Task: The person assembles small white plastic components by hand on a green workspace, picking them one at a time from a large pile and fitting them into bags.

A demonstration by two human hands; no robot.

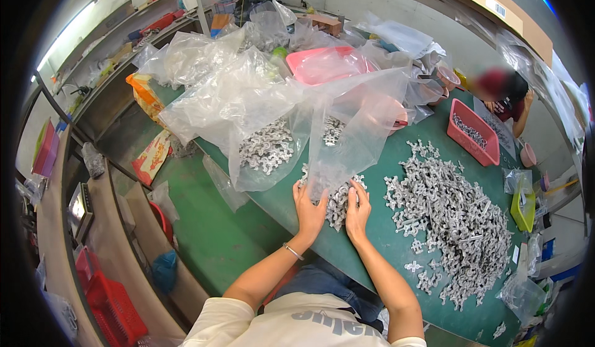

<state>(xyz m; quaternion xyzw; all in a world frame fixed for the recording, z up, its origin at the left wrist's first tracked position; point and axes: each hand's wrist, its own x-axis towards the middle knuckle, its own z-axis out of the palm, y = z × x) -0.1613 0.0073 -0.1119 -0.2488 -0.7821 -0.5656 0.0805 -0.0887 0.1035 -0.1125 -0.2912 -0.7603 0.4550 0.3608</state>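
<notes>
Both hands grip the open end of a clear plastic bag (347, 130) on the green worktop (372, 248): left hand (309, 209) and right hand (357, 210) pinch it over small grey metal parts (338, 201), beside a larger heap (452, 217).

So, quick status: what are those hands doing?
Both hands, left and right, on small grey metal parts spilling from clear bag. Big parts pile alongside, untouched.

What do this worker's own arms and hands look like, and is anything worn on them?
Both forearms are bare, below short cream sleeves. The left hand and right hand are gloveless. A thin silver metal bracelet circles the left wrist; the right wrist shows nothing.
</notes>
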